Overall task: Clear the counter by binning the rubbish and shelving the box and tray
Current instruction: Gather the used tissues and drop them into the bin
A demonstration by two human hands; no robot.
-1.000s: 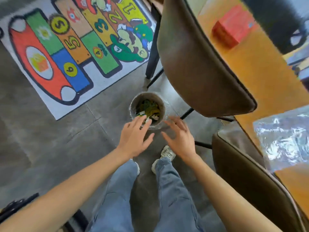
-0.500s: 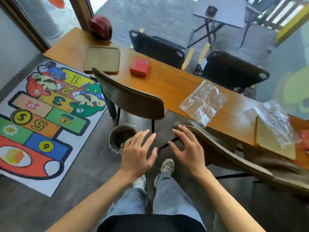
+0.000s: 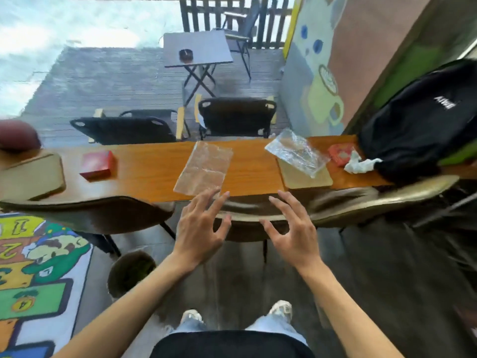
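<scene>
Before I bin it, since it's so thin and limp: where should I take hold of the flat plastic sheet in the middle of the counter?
Pinch the plastic sheet at its near corner, which seems to reach the counter edge just ahead of the left hand. It lies flat, so a top grasp finds nothing; coming from the near side, a thumb can likely slip under there. Both hands are open, and the right hand is free.

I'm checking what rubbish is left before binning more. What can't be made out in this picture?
All head view:
- Bin contents: only a dark green blur, too small to tell.
- Left tray: cut off by the left edge.
- Red packet: blurred and partly covered by white tissue; its print is unreadable.
- Plastic sheet: near edge hidden by left hand fingertips; contact unclear.
</scene>
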